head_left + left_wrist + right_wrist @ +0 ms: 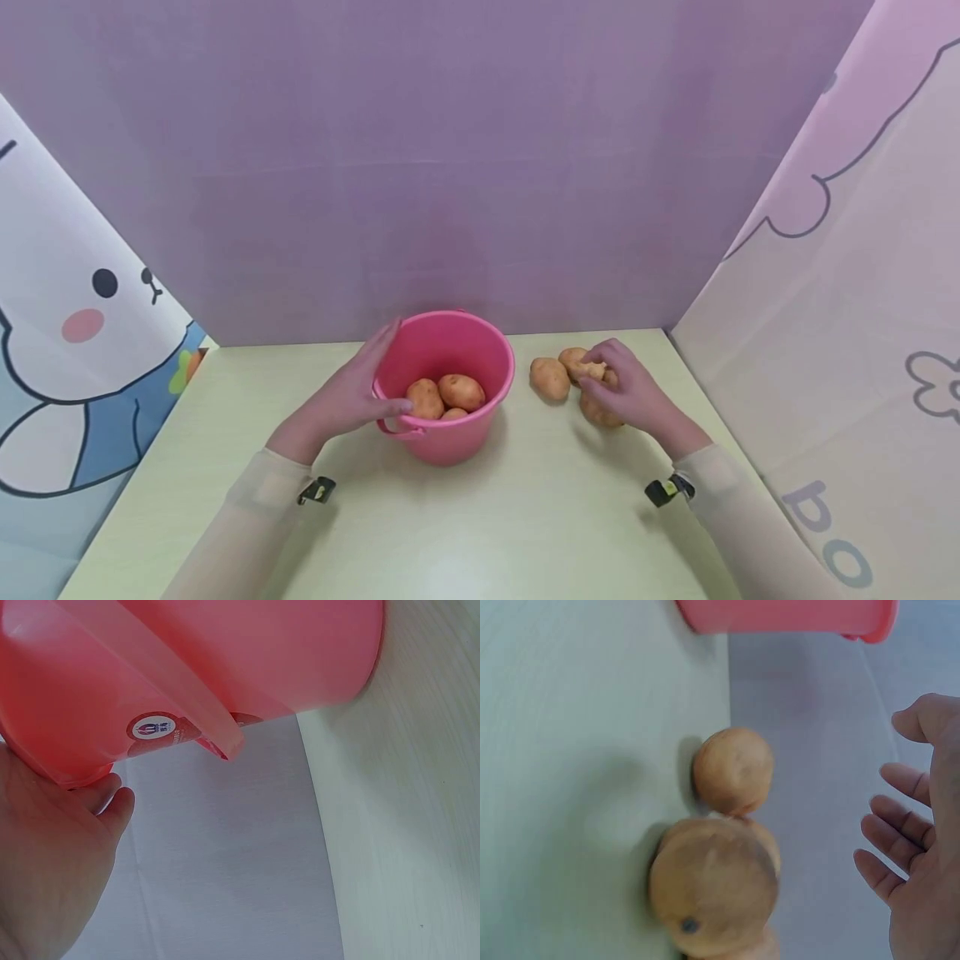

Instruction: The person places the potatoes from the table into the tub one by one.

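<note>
A pink bucket (pixel 450 442) with potatoes (pixel 461 392) inside stands on the table. My left hand (pixel 351 392) holds its rim on the left side, the thumb at the near edge and the fingers farther back. In the left wrist view, the fingertips meet the rim of the bucket (pixel 300 652), and its handle hangs down. To the right of the bucket lies a group of loose potatoes (pixel 550 379). Just above them hovers my right hand (pixel 630 387), fingers parted and slightly bent. The right wrist view shows that hand (pixel 922 847) apart from the potatoes (pixel 712 889), holding nothing.
The pale table (pixel 480 533) ends at a purple backdrop (pixel 480 183) just behind the bucket. Printed panels rise at both sides, the left one with a cartoon animal (pixel 67 333), the right one (pixel 847 333) with outlined shapes.
</note>
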`<state>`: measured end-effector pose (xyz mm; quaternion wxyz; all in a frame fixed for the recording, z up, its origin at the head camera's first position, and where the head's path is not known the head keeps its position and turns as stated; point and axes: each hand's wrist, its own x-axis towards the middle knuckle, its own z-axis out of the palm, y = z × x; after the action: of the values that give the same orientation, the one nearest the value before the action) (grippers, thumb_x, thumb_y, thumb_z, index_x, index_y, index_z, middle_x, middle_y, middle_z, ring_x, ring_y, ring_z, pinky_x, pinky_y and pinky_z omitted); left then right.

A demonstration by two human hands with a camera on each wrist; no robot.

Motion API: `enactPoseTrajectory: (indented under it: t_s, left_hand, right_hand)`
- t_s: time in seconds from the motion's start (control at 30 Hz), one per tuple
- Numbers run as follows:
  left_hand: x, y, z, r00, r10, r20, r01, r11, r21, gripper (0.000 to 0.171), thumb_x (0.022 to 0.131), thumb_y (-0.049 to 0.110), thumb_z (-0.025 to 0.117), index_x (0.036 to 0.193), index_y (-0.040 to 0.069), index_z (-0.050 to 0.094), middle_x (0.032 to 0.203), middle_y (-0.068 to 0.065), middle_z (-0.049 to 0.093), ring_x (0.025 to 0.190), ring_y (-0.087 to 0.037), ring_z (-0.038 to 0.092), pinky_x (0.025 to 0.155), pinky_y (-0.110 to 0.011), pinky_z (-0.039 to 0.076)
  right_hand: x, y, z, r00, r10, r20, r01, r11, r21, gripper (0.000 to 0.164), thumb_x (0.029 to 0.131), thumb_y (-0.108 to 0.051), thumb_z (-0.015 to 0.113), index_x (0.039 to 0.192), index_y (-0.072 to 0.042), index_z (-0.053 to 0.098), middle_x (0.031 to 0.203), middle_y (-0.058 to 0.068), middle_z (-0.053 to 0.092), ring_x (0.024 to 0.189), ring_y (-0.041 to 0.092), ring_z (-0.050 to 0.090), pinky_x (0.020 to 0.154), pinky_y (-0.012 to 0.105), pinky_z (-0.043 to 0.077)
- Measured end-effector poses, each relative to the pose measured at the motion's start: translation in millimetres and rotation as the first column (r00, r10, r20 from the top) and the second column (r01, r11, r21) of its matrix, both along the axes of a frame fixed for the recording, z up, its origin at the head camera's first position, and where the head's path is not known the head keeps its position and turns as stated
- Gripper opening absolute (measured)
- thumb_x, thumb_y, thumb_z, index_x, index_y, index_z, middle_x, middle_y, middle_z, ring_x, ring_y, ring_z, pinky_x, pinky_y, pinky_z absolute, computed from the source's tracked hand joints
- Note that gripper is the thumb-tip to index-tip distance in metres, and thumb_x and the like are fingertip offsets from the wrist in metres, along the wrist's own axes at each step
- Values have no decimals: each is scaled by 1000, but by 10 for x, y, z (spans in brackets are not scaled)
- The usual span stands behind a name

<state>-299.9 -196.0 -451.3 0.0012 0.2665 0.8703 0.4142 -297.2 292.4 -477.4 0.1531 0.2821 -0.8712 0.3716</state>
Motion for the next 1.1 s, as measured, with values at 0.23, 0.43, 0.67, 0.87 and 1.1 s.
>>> enactPoseTrajectory:
  t_s: [0.23,0.43,0.67,0.87,1.1]
  left_hand:
    - [7,2,6,1000,-3,-1,3,1000,-4,129,86,48,95,180,19,11,185,-9,13,163,-47,28,106,-64,57]
    - [-3,-3,-5,1000,-2,0,2,1000,-3,131,85,50,96,180,21,11,185,-7,13,163,-45,29,107,-62,58]
    - [-5,-13,-16,1000,1,6,-1,1000,-1,132,84,52,96,180,27,10,185,-4,12,164,-43,27,107,-62,57]
    - [-4,-6,-20,1000,3,3,-3,1000,-1,131,84,50,96,180,26,10,185,-6,12,163,-45,27,107,-63,57]
    - [-10,-1,-21,1000,-5,-4,5,1000,7,131,85,49,96,180,20,11,185,-6,13,163,-44,29,107,-62,57]
  right_hand:
    - [-11,130,-145,998,-37,-48,41,997,70,30,94,-3,84,121,1,69,121,22,62,112,32,57,94,43,48]
    - [-26,200,-255,998,-54,-32,56,995,78,36,93,-6,86,124,4,69,124,20,61,116,46,58,101,53,49]
    - [-12,206,-403,997,-77,-26,80,990,117,37,91,-8,88,122,2,71,123,19,62,116,37,58,100,56,51]
    - [-3,211,-502,993,-107,-41,112,984,141,41,90,-11,90,125,2,72,124,15,60,117,32,56,101,53,51]
    - [-19,220,-589,990,-120,-70,131,977,169,46,85,-12,94,124,0,72,123,14,58,118,31,51,95,49,49]
